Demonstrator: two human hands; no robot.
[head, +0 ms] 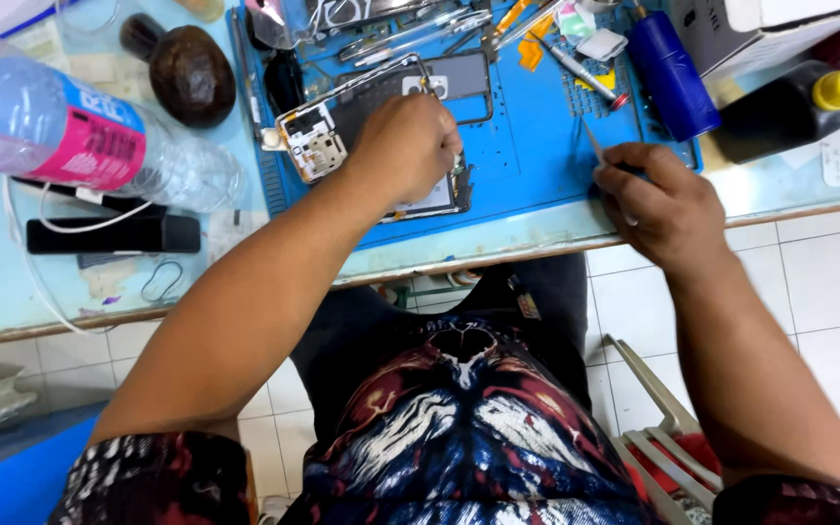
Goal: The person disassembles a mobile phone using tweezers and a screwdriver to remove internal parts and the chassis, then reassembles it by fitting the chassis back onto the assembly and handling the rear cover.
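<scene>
An opened phone (342, 117) lies on a blue work mat (527, 136), its insides and a small circuit board showing at the left end. My left hand (405, 146) rests on the phone's right half, fingers curled over it and pinching near its top edge. My right hand (658, 204) sits at the mat's near right corner, closed around a thin metal tool (595, 144) whose tip points up and away from me.
A clear plastic water bottle (70, 131) lies at left beside a dark round object (187, 70) and a black box with a white cable (114, 233). Tweezers and tools (410, 29), a blue bottle (671, 73) and a black yellow-capped bottle (789, 107) stand at the back.
</scene>
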